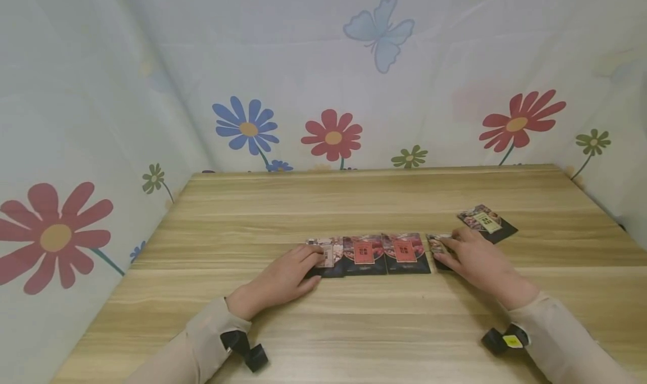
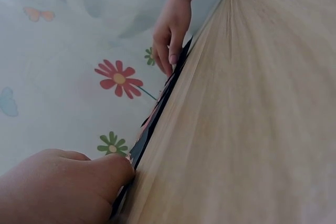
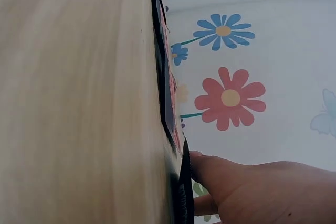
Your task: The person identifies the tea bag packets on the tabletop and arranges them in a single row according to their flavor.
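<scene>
Several flat food packets lie in a row on the wooden table. My left hand [image 1: 288, 274] rests on the leftmost packet [image 1: 333, 252], which has a pale printed top and a dark lower edge. Beside it lie a red-labelled packet [image 1: 365, 255] and a second red-labelled packet [image 1: 406, 253], edge to edge. At the row's right end my right hand [image 1: 480, 263] holds another packet [image 1: 437, 248], mostly covered by the fingers, a small gap from its neighbour. In the right wrist view this packet [image 3: 185, 187] stands slightly tilted beside the thumb.
Behind the right hand a yellow-labelled packet [image 1: 487, 224] lies askew on the table [image 1: 354, 328]. A flower-printed cloth [image 1: 283, 47] hangs around the table's back and sides. Black camera mounts show at the left wrist [image 1: 245, 350] and right wrist [image 1: 500, 341].
</scene>
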`<action>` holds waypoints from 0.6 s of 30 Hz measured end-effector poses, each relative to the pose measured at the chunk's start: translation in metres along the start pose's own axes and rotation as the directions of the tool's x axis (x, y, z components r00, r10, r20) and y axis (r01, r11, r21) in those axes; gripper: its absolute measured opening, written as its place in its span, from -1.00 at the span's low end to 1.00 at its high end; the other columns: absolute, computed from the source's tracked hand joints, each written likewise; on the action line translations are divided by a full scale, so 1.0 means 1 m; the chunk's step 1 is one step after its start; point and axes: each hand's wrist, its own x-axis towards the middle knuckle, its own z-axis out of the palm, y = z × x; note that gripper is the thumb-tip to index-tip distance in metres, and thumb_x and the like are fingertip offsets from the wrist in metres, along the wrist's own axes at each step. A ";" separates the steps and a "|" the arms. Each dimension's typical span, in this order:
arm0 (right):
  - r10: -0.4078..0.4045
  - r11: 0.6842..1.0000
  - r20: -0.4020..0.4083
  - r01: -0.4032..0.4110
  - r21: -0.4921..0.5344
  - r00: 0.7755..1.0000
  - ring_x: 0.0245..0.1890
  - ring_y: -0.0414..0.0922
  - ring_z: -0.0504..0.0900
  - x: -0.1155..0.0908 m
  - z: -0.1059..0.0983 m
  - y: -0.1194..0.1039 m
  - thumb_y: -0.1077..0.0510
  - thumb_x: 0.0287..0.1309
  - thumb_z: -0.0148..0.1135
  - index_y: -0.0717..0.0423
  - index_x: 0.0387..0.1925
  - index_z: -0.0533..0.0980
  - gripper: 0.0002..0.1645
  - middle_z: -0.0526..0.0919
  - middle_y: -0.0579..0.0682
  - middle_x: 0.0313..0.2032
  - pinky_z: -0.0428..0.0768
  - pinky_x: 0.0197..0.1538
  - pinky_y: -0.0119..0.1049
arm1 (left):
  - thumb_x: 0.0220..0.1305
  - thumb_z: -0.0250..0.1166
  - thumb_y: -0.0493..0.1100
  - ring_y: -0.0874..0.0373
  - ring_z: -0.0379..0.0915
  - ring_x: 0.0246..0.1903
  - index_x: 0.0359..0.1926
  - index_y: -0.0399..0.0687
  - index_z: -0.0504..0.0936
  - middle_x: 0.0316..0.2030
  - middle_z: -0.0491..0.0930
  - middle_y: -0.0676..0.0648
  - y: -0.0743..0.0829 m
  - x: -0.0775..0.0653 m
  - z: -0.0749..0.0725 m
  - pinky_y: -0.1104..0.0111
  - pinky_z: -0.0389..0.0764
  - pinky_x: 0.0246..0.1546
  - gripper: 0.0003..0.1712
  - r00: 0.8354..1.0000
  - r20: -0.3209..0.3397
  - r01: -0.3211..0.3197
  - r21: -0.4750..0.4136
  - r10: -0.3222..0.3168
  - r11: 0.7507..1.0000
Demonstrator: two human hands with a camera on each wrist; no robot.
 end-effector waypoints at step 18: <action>-0.034 0.999 -0.040 0.035 0.031 0.999 0.11 0.27 0.44 0.003 0.008 0.001 -0.07 0.22 0.21 0.27 0.06 0.56 -0.45 0.49 0.37 0.07 0.41 0.23 0.19 | 0.33 0.17 -0.01 0.02 0.41 0.19 0.13 -0.11 0.52 0.15 0.51 -0.10 0.002 0.000 -0.003 0.19 0.44 0.28 -0.57 1.000 -0.010 -0.002 0.008 0.003 1.000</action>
